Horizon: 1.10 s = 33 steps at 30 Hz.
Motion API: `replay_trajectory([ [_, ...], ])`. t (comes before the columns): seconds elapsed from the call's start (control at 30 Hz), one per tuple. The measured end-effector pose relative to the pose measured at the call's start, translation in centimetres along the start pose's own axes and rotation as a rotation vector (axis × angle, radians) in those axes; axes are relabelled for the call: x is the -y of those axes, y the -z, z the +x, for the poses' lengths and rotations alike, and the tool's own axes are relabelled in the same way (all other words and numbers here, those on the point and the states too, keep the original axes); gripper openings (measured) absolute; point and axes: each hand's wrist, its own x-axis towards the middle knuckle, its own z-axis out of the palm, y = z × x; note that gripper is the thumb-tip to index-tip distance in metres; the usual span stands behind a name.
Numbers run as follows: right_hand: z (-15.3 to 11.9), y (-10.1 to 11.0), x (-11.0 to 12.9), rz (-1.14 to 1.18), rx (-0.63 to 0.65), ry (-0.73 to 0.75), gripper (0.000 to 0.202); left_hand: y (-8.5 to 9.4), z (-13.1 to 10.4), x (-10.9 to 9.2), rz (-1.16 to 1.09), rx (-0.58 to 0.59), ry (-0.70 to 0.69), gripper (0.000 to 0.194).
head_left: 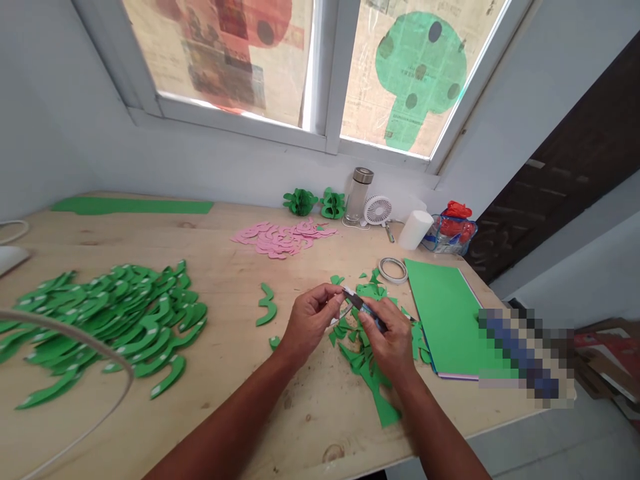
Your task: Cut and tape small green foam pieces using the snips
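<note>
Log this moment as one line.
right hand: holds tool | left hand: at tool's tip | nearby: green scraps, tape roll, green sheet | beyond: pink cutouts

Two bare forearms (pixel 220 423) are showing, smooth and rounded, narrowing toward bare wrists (pixel 289 357) and leading into a bare left hand (pixel 311 319) and right hand (pixel 393 339).

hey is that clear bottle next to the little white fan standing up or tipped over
Upright: the clear bottle stands on the table, its silver cap at the top.

Paper scraps (pixel 352 357) between cutout pile (pixel 110 313), left, and paper stack (pixel 445 313), right.
</note>
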Motion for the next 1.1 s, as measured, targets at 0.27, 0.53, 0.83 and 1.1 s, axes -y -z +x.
replay_trajectory([
  [0.27,0.0,0.0,0.2,-0.006,-0.007,-0.019,0.026,0.1,0.1,0.1,0.011,0.006,-0.018,0.024],
  [0.53,0.0,-0.1,-0.3,-0.025,0.021,-0.015,0.029,0.1,0.0,0.1,0.009,0.033,-0.044,0.020],
  [0.83,-0.1,0.0,-0.3,0.068,-0.026,-0.115,0.030,0.0,-0.1,0.2,0.055,0.043,-0.034,0.022],
  [1.1,-0.2,-1.0,-1.2,0.365,-0.060,-0.317,0.028,-0.6,-0.8,0.7,0.219,0.129,-0.150,0.026],
])
